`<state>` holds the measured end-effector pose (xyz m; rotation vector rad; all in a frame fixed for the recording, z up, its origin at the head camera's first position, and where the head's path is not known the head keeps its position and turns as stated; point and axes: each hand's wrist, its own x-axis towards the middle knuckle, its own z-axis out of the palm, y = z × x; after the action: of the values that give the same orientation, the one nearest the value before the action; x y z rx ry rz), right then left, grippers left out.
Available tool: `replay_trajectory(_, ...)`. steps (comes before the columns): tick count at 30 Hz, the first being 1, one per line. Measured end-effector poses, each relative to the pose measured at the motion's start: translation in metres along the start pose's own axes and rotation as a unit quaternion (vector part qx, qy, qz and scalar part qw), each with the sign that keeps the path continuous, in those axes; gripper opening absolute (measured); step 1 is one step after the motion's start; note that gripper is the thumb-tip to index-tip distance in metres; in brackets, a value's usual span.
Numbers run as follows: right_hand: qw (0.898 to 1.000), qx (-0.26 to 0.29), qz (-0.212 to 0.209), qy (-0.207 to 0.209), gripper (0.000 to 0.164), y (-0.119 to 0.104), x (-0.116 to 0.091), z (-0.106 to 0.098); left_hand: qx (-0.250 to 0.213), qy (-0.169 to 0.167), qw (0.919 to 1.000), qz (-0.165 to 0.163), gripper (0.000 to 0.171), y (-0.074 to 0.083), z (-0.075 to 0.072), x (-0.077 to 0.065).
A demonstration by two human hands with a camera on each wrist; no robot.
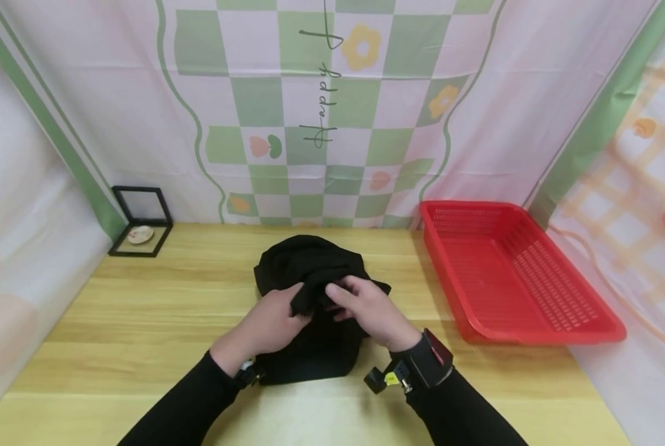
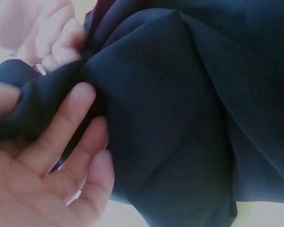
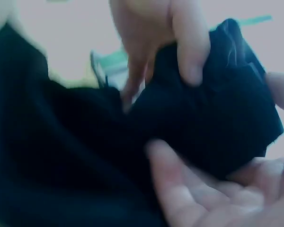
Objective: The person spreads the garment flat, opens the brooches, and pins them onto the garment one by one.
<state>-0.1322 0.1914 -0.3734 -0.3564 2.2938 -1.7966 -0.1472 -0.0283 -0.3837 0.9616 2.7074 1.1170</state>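
Note:
A bunched piece of black cloth lies on the wooden table, its folds raised between both hands. My left hand grips a gathered fold from the left side. In the left wrist view, the fingers of that hand reach under the fold while the thumb lies over it. From the right, my right hand holds the same raised part. The right wrist view shows the cloth between the thumb and curled fingers of this hand. What kind of garment or fabric item it is, I cannot tell.
A red perforated plastic basket stands to the right on the table. At the back left is an open black-framed case with a small round pale item in it. Patterned curtains enclose the back and sides.

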Motion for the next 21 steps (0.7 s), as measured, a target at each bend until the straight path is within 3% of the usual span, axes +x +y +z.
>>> replay_trajectory(2, 0.995, -0.086, -0.005, 0.057, 0.026, -0.005, -0.001, -0.003, 0.006, -0.022, 0.9997, -0.008, 0.015, 0.002, 0.001, 0.0)
replay_trajectory(4, 0.982, -0.166, -0.003, 0.093, 0.018, -0.01, -0.003, -0.007, 0.007, -0.039, 0.999, -0.021, 0.027, 0.004, 0.001, 0.0)
replay_trajectory(7, 0.966, -0.237, 0.0, 0.1, 0.02, -0.018, -0.005, -0.012, 0.027, -0.045, 0.9982, -0.028, 0.042, 0.007, 0.002, -0.001)
replay_trajectory(10, 0.948, -0.302, -0.014, 0.102, 0.023, -0.025, -0.008, -0.014, 0.055, -0.024, 0.9978, -0.029, 0.044, 0.009, 0.002, -0.002)
replay_trajectory(12, 0.933, -0.343, -0.041, 0.102, 0.022, -0.027, -0.01, -0.015, 0.062, 0.015, 0.9979, -0.016, 0.04, 0.012, -0.001, -0.002)
replay_trajectory(14, 0.917, -0.38, -0.077, 0.09, 0.019, -0.029, -0.012, -0.014, 0.053, 0.069, 0.9959, 0.024, 0.042, 0.014, -0.003, -0.002)
replay_trajectory(17, 0.89, -0.431, -0.135, 0.056, 0.015, -0.029, -0.014, -0.01, 0.057, 0.129, 0.9794, 0.144, 0.055, 0.019, -0.006, -0.001)
replay_trajectory(19, 0.878, -0.448, -0.166, 0.031, 0.013, -0.029, -0.015, -0.007, 0.078, 0.133, 0.9609, 0.23, 0.066, 0.022, -0.007, 0.0)
replay_trajectory(21, 0.868, -0.456, -0.195, 0.016, 0.012, -0.028, -0.016, -0.005, 0.104, 0.116, 0.9443, 0.29, 0.071, 0.024, -0.006, 0.001)
